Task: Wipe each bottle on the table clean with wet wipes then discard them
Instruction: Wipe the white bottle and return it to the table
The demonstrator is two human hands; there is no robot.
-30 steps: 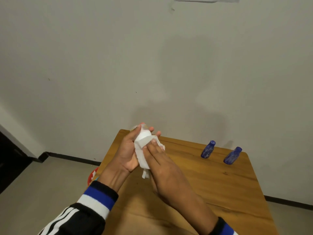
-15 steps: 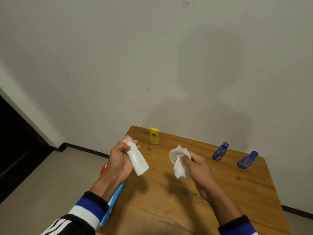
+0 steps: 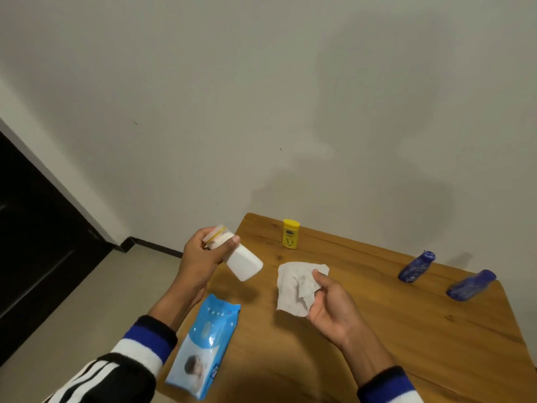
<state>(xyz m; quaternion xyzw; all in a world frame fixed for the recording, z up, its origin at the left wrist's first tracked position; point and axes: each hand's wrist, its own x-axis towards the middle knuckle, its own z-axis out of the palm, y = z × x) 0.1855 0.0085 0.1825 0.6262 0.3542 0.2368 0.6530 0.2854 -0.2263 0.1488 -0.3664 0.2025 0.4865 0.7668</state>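
My left hand (image 3: 200, 263) grips a white bottle (image 3: 242, 261) by its capped end, tilted, held above the left edge of the wooden table (image 3: 377, 344). A used white wet wipe (image 3: 296, 287) hangs unfolded from my right hand (image 3: 331, 309), which is above the table's middle. The bottle and the wipe are apart. A small yellow bottle (image 3: 291, 233) stands upright at the far left corner. Two dark blue bottles, one (image 3: 416, 267) and the other (image 3: 470, 285), sit near the far right edge, leaning.
A blue pack of wet wipes (image 3: 205, 344) lies on the table's near left edge, partly over it. A plain wall rises right behind the table. A dark doorway (image 3: 35, 242) and grey floor are to the left.
My hands have parted: the wipe came off the white bottle, moved right with my right hand and opened out. The view dropped, showing the yellow bottle and the wipes pack.
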